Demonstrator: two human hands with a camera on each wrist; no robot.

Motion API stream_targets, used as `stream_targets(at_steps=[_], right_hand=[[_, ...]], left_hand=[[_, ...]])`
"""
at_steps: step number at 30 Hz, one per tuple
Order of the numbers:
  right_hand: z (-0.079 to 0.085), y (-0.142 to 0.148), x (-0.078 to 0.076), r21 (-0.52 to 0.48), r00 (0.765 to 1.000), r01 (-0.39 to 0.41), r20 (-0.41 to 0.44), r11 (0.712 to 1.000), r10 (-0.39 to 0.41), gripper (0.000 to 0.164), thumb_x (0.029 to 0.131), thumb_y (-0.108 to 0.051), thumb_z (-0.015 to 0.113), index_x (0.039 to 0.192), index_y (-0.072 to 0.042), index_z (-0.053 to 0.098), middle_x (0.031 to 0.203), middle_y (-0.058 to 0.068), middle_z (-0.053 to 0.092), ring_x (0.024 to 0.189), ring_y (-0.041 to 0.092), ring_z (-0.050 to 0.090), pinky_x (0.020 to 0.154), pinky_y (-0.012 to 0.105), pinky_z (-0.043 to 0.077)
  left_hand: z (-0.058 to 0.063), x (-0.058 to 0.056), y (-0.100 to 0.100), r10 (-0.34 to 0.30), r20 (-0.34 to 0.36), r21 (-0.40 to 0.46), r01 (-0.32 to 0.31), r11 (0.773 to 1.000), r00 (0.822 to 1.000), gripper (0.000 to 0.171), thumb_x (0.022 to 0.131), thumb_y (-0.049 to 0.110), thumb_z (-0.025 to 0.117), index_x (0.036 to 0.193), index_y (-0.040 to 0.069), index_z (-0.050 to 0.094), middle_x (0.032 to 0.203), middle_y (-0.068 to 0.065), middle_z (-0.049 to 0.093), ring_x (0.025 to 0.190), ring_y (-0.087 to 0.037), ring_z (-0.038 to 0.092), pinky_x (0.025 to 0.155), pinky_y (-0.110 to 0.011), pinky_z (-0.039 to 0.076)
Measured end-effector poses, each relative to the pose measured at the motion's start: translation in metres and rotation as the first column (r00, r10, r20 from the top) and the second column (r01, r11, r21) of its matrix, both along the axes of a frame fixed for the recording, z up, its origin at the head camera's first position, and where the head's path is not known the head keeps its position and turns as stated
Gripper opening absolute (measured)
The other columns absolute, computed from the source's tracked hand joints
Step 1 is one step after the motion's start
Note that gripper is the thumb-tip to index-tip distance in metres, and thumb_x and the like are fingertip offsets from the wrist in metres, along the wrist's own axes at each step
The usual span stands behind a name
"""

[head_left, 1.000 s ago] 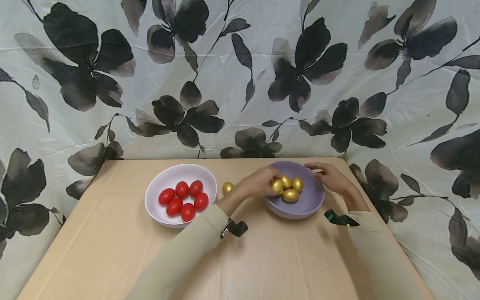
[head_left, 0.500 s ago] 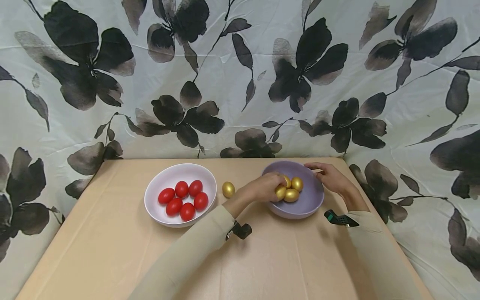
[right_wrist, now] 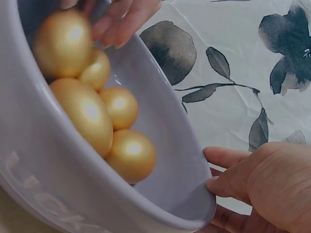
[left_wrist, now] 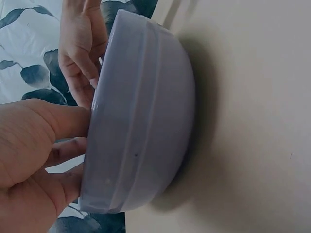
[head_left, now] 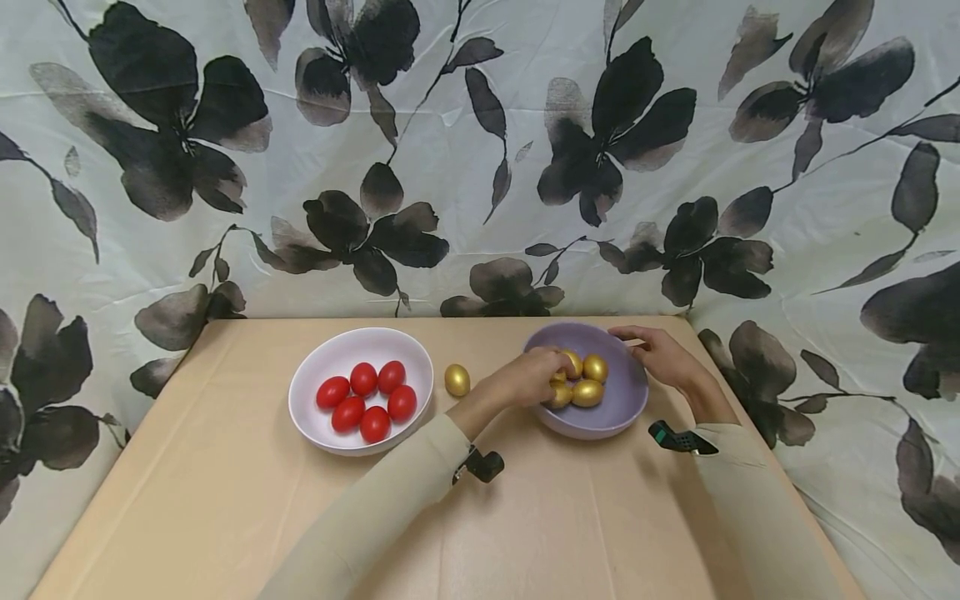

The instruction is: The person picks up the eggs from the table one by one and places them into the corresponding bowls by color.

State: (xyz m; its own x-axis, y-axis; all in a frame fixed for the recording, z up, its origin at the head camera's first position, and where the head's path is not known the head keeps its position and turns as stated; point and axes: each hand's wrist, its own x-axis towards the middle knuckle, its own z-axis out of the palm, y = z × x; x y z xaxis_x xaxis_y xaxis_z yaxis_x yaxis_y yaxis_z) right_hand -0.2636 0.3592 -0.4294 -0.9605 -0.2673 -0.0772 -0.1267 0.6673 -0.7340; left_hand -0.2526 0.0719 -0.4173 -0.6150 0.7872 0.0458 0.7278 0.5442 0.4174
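A purple bowl (head_left: 626, 408) holds several golden eggs (head_left: 587, 392). My left hand (head_left: 531, 375) reaches over its left rim, fingers down among the eggs. From the right wrist camera, its fingertips (right_wrist: 116, 31) lie beside a blurred golden egg, which is not clasped between them. The near wall of the bowl hides the fingertips in the left wrist view. My right hand (head_left: 663, 358) holds the bowl's right rim, with the thumb (right_wrist: 218, 184) at the edge and other fingers lower on the outside. Another golden egg (head_left: 457, 380) lies on the table left of my left hand.
To the left stands a pale lilac-white bowl (head_left: 307, 417) with several red eggs (head_left: 333, 392) in it. Both bowls are on a light wooden-toned table (head_left: 555, 517). A flower-printed cloth (head_left: 480, 167) hangs behind the table's far edge.
My left hand has moved right, further into the purple bowl, uncovering the golden egg on the table. Eggs near its fingers have shifted slightly toward the near rim. My right hand has kept its place.
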Motion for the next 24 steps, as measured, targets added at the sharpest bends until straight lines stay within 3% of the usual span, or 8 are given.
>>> stream_targets(at_steps=[7, 11, 14, 18, 24], right_hand=[[0.0, 0.0, 0.0, -0.011, 1.0, -0.013, -0.007, 1.0, 0.013, 0.051, 0.1, 0.009, 0.038, 0.148, -0.003, 0.05, 0.151, 0.027, 0.045, 0.126, 0.05, 0.056, 0.103, 0.059, 0.05], [-0.002, 0.001, 0.0, -0.01, 1.0, -0.018, -0.015, 1.0, 0.018, 0.051, 0.1, 0.011, 0.037, 0.148, 0.0, 0.048, 0.151, 0.029, 0.044, 0.126, 0.052, 0.055, 0.102, 0.061, 0.05], [-0.003, 0.003, -0.001, -0.015, 1.0, -0.017, -0.008, 1.0, 0.017, 0.051, 0.1, 0.011, 0.035, 0.149, 0.002, 0.046, 0.152, 0.03, 0.043, 0.126, 0.053, 0.054, 0.102, 0.063, 0.048], [-0.003, 0.003, 0.0, -0.017, 1.0, -0.011, 0.004, 1.0, 0.011, 0.051, 0.1, 0.011, 0.035, 0.149, 0.002, 0.046, 0.152, 0.03, 0.043, 0.127, 0.052, 0.054, 0.103, 0.062, 0.048], [0.003, -0.001, 0.003, -0.017, 1.0, -0.017, 0.004, 1.0, 0.017, 0.051, 0.1, 0.01, 0.038, 0.149, 0.0, 0.048, 0.152, 0.028, 0.044, 0.126, 0.05, 0.056, 0.102, 0.06, 0.05]], left_hand=[[0.009, -0.009, -0.023, 0.076, -0.01, 0.116, -0.074, 0.99, 0.997, 0.042, 0.087, 0.003, 0.072, 0.128, 0.007, 0.068, 0.127, -0.007, 0.062, 0.12, -0.02, 0.056, 0.105, -0.03, 0.047], [0.018, -0.013, -0.046, 0.095, 0.048, 0.153, -0.102, 0.983, 0.994, 0.043, 0.088, 0.002, 0.071, 0.13, 0.005, 0.066, 0.13, -0.011, 0.058, 0.118, -0.025, 0.058, 0.102, -0.036, 0.049], [0.022, -0.016, -0.063, 0.109, 0.096, 0.116, -0.12, 0.986, 0.989, 0.045, 0.087, 0.0, 0.07, 0.131, 0.003, 0.064, 0.131, -0.012, 0.058, 0.117, -0.028, 0.059, 0.102, -0.037, 0.05], [0.022, -0.019, -0.083, 0.127, 0.084, 0.028, -0.13, 0.991, 0.988, 0.044, 0.085, -0.002, 0.069, 0.129, 0.001, 0.065, 0.127, -0.013, 0.062, 0.115, -0.028, 0.06, 0.104, -0.038, 0.05], [0.016, -0.02, -0.1, 0.206, 0.12, -0.076, -0.198, 0.977, 0.971, 0.039, 0.087, -0.001, 0.065, 0.126, 0.0, 0.066, 0.127, -0.017, 0.062, 0.116, -0.029, 0.056, 0.106, -0.041, 0.047]])
